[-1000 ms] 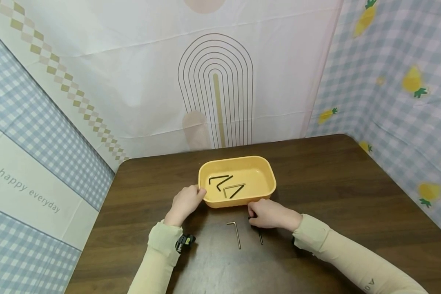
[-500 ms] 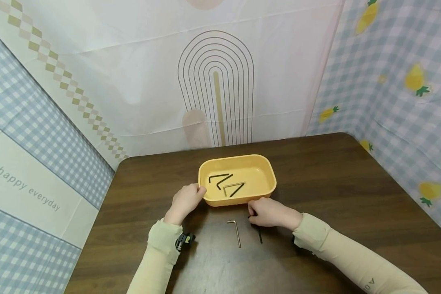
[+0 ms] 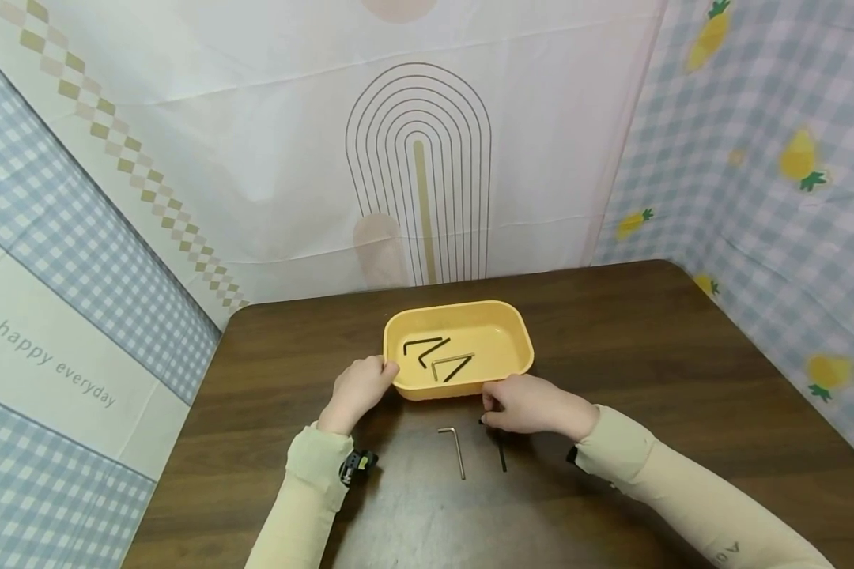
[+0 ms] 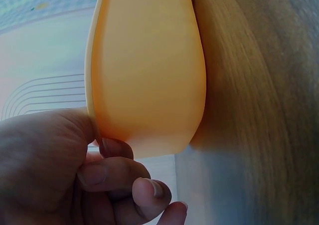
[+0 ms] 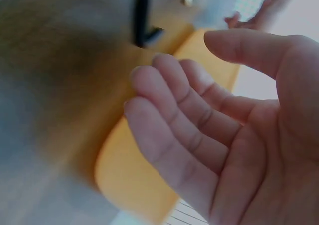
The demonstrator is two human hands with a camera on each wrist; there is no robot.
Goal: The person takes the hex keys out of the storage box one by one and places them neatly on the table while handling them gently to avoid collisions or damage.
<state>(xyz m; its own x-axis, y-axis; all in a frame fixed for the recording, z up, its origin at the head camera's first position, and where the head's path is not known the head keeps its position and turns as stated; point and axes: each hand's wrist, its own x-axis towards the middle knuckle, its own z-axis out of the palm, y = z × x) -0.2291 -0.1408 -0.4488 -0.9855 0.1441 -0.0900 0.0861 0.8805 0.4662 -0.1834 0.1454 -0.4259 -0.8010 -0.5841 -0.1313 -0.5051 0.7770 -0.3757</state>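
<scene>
Left hand [image 3: 356, 393] first: its fingers [image 4: 117, 172] are curled in a pinch on the rim of the yellow tray [image 3: 427, 393], thumb over the inner side, the rest against the outside. The tray stretches off to the right of those fingers, sitting on the dark wooden bench [image 3: 612, 332]. Inside, just right of the left thumb, four L-shaped keys: an upper black key [image 3: 423, 341], a slanting black key [image 3: 437, 351] beside it, a brass-toned key [image 3: 454, 359], and a lower black key [image 3: 459, 368] meeting the brass one near its end.

Over to the right hand [image 3: 534, 405]! Its fingers [image 5: 154, 135] are loosely bent, a wide gap to the thumb, nothing held. And there, just past those fingertips, a loose black key [image 3: 502, 456] lies on the bench; whether skin meets metal, I can't tell. Left of the right fingers, a bronze-coloured key [image 3: 459, 452] lies on the bench too, between the hands, touching neither.
</scene>
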